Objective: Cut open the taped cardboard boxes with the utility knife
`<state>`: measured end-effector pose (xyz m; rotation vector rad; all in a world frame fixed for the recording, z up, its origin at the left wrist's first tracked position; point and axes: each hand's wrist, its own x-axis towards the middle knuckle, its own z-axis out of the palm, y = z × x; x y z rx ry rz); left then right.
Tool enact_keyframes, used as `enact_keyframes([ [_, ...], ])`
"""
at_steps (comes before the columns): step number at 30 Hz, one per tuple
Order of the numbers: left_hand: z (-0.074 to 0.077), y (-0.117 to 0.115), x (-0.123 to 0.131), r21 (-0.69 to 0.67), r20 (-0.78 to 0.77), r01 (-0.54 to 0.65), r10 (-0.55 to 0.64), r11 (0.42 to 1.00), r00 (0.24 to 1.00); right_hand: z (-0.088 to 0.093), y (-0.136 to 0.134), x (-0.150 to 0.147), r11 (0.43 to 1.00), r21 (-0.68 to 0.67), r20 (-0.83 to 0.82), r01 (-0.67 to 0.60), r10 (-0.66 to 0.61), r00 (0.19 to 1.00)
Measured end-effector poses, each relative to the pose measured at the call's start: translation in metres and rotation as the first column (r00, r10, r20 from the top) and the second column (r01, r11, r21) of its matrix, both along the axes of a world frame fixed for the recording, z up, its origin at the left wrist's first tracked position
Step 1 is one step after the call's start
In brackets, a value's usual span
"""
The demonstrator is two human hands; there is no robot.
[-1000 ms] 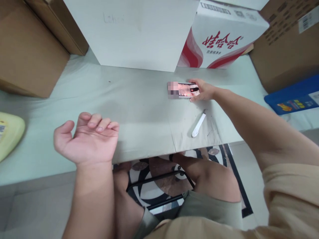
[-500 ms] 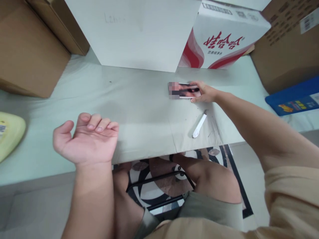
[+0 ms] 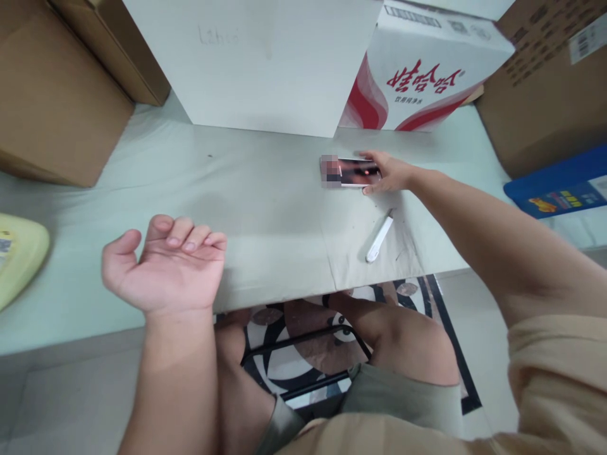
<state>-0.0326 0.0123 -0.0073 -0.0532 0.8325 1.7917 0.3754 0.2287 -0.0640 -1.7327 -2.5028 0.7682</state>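
Note:
My right hand [image 3: 389, 174] grips the right end of a smartphone [image 3: 353, 172], thumb on the near edge and fingers on the far edge. The phone's screen faces up and shows a dark picture with a small red dot; its left end is blurred out. Just nearer to me on the cloth lies a white utility knife [image 3: 379, 239], slanted, apart from the hand. My left hand [image 3: 165, 268] is palm up over the left part of the table, fingers loosely curled and thumb apart, with nothing in it.
Behind the phone stand a plain white box [image 3: 256, 69] and a white-and-red water carton [image 3: 422, 69]. Brown cardboard boxes [image 3: 61, 95] rise at the left. A blue pack [image 3: 559, 183] lies right, a pale yellow container [image 3: 21, 259] left. The light-green tablecloth [image 3: 265, 234] ends above my knees.
The picture on the phone's screen has changed, with a red dot now showing. My right fingers have shifted slightly on the phone. My left hand and the knife stay in place.

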Motion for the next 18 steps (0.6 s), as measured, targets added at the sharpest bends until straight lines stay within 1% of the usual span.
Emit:
enact_keyframes([
  [2, -0.001, 0.000, -0.001, 0.007, 0.006, 0.006, -0.006, 1.000, 1.000, 0.006, 0.000, -0.006, 1.000, -0.012, 0.037, 0.011, -0.011, 0.999],
  [6, -0.002, 0.000, -0.004, 0.025, 0.022, 0.029, -0.030, 0.999, 0.999, 0.018, 0.003, -0.026, 0.999, -0.017, 0.225, 0.033, -0.028, 0.974],
  [8, -0.001, -0.002, -0.006, 0.031, 0.034, 0.028, -0.029, 0.999, 0.999, 0.023, 0.006, -0.037, 0.999, -0.018, 0.293, 0.026, -0.020, 0.956],
  [12, 0.004, -0.007, -0.010, 0.021, 0.101, 0.034, -0.036, 0.999, 0.994, 0.030, 0.007, -0.050, 0.999, -0.035, 0.353, -0.008, 0.020, 0.935],
  [15, 0.007, -0.010, -0.014, 0.032, 0.134, 0.016, -0.021, 0.999, 0.991, 0.033, 0.005, -0.051, 0.999, -0.037, 0.390, -0.019, 0.032, 0.920],
  [18, 0.008, -0.013, -0.019, 0.043, 0.152, 0.013, -0.019, 0.999, 0.988, 0.034, 0.003, -0.049, 0.997, -0.003, 0.390, -0.074, 0.069, 0.918],
])
